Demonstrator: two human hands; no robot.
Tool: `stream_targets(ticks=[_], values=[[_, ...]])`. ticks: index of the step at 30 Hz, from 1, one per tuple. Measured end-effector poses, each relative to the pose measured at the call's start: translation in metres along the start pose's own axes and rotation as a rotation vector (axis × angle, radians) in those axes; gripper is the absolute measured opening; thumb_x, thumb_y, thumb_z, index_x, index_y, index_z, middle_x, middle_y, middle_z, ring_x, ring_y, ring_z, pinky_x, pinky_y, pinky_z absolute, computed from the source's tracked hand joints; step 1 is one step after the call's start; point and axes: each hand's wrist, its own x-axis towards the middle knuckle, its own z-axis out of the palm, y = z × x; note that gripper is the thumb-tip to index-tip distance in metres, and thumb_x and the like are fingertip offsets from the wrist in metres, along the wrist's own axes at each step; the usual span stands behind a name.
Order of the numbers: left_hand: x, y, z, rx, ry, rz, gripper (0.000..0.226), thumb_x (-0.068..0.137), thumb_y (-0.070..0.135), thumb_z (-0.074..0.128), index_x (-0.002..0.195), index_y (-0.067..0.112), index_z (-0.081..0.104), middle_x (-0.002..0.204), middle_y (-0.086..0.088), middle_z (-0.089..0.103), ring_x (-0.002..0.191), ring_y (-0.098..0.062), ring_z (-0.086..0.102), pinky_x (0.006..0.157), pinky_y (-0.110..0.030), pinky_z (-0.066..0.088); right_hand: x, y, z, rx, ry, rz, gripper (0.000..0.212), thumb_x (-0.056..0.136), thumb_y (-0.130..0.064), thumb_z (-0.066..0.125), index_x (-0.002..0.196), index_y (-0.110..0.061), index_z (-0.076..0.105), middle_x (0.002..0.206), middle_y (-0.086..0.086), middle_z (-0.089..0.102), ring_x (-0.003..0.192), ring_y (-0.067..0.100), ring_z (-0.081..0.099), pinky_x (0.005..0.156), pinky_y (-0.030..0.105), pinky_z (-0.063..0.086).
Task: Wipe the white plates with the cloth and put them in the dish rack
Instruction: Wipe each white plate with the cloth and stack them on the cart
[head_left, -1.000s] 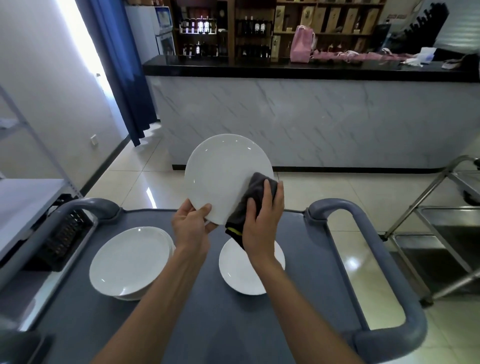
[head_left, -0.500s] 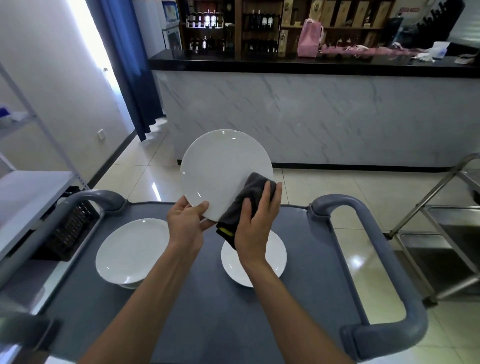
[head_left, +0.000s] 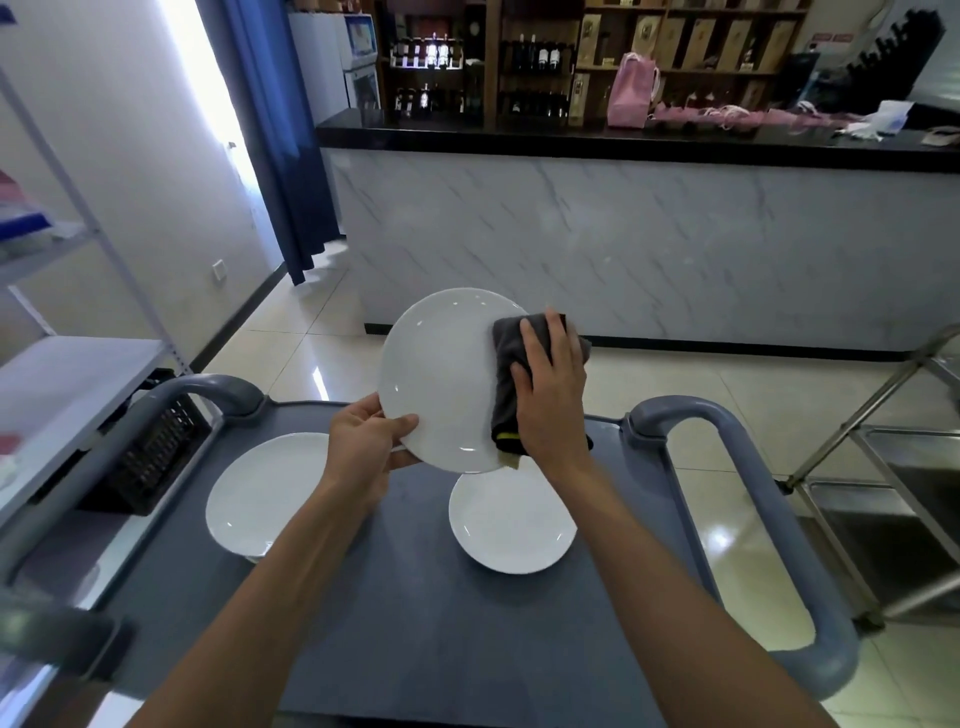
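From the head camera, the left hand (head_left: 366, 447) pinches the lifted white plate (head_left: 441, 379) at its rim near 7 o'clock, thumb on the face, holding it tilted above the grey cart (head_left: 415, 623). The right hand (head_left: 550, 395) presses a dark grey cloth (head_left: 506, 384) against the plate's edge at about 3 o'clock, fingers spread flat over the cloth, thumb curled round it. On the cart lie a plate at 8 o'clock (head_left: 260, 493) and another plate (head_left: 511, 525) just below the lifted one. A black crate (head_left: 150, 457) sits beside the cart at 9 o'clock.
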Motion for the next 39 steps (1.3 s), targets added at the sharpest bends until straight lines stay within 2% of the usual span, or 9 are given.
stream_targets(ticks=[4, 14, 17, 20, 22, 29, 32, 36, 39], values=[[-0.004, -0.002, 0.002, 0.073, -0.057, 0.008, 0.034, 0.087, -0.013, 0.060, 0.100, 0.015, 0.074, 0.092, -0.004, 0.078, 0.078, -0.025, 0.074, 0.058, -0.036, 0.059, 0.008, -0.011, 0.001, -0.043, -0.055, -0.083, 0.046, 0.101, -0.011, 0.055, 0.147, -0.006, 0.049, 0.160, 0.018, 0.033, 0.149, 0.039, 0.024, 0.111, 0.056, 0.032], [-0.012, -0.002, 0.002, 0.133, -0.134, -0.010, 0.038, 0.082, -0.014, 0.062, 0.097, 0.017, 0.078, 0.095, -0.010, 0.078, 0.077, -0.029, 0.075, 0.057, -0.038, 0.059, 0.001, -0.040, 0.008, 0.003, -0.259, -0.374, 0.049, 0.101, -0.018, 0.045, 0.150, -0.016, 0.045, 0.163, 0.010, 0.029, 0.154, 0.034, 0.015, 0.117, 0.061, 0.027], [-0.013, -0.005, -0.001, 0.124, -0.131, -0.013, 0.037, 0.085, -0.014, 0.059, 0.102, 0.014, 0.076, 0.099, -0.011, 0.077, 0.082, -0.031, 0.074, 0.060, -0.040, 0.059, -0.004, -0.041, 0.007, 0.007, -0.296, -0.444, 0.051, 0.098, -0.022, 0.037, 0.147, -0.020, 0.050, 0.162, 0.006, 0.034, 0.153, 0.031, 0.018, 0.115, 0.058, 0.028], [-0.013, -0.007, -0.005, 0.113, -0.112, -0.007, 0.037, 0.087, -0.013, 0.057, 0.106, 0.013, 0.075, 0.101, -0.011, 0.077, 0.089, -0.033, 0.074, 0.064, -0.043, 0.060, -0.017, -0.037, 0.009, 0.015, -0.322, -0.475, 0.048, 0.098, -0.020, 0.043, 0.145, -0.022, 0.053, 0.160, 0.006, 0.038, 0.152, 0.030, 0.024, 0.112, 0.059, 0.032], [-0.014, -0.008, -0.006, 0.126, -0.116, 0.001, 0.038, 0.088, -0.012, 0.056, 0.106, 0.015, 0.076, 0.102, -0.011, 0.077, 0.090, -0.033, 0.073, 0.064, -0.043, 0.060, -0.026, -0.033, 0.011, 0.001, -0.332, -0.478, 0.049, 0.097, -0.017, 0.049, 0.146, -0.023, 0.053, 0.160, 0.006, 0.038, 0.152, 0.030, 0.024, 0.112, 0.059, 0.033], [-0.015, -0.006, -0.004, 0.215, -0.185, -0.035, 0.039, 0.085, -0.013, 0.061, 0.108, 0.015, 0.075, 0.100, -0.009, 0.077, 0.090, -0.034, 0.073, 0.064, -0.042, 0.060, -0.019, -0.034, 0.009, -0.018, -0.265, -0.431, 0.048, 0.101, -0.023, 0.039, 0.147, -0.022, 0.050, 0.161, 0.009, 0.035, 0.152, 0.032, 0.021, 0.113, 0.057, 0.031], [-0.018, -0.009, -0.002, 0.191, -0.178, -0.022, 0.041, 0.082, -0.013, 0.063, 0.102, 0.019, 0.078, 0.098, -0.009, 0.078, 0.084, -0.032, 0.074, 0.061, -0.040, 0.060, -0.009, -0.032, 0.006, -0.047, -0.231, -0.397, 0.048, 0.101, -0.025, 0.041, 0.148, -0.022, 0.048, 0.162, 0.010, 0.033, 0.152, 0.033, 0.021, 0.115, 0.057, 0.029], [-0.019, -0.014, 0.000, 0.116, -0.124, -0.001, 0.044, 0.082, -0.014, 0.061, 0.101, 0.021, 0.078, 0.096, -0.008, 0.078, 0.076, -0.027, 0.073, 0.059, -0.038, 0.059, 0.006, -0.022, 0.001, -0.059, -0.158, -0.242, 0.048, 0.102, -0.014, 0.049, 0.150, -0.022, 0.046, 0.162, 0.009, 0.032, 0.152, 0.033, 0.022, 0.115, 0.060, 0.029], [-0.020, -0.016, -0.002, 0.053, -0.072, 0.030, 0.042, 0.084, -0.014, 0.060, 0.101, 0.020, 0.078, 0.098, -0.008, 0.078, 0.078, -0.026, 0.073, 0.061, -0.038, 0.059, 0.011, -0.011, -0.005, -0.066, -0.092, -0.143, 0.047, 0.103, -0.015, 0.049, 0.150, -0.021, 0.046, 0.160, 0.008, 0.036, 0.149, 0.032, 0.028, 0.116, 0.055, 0.031]])
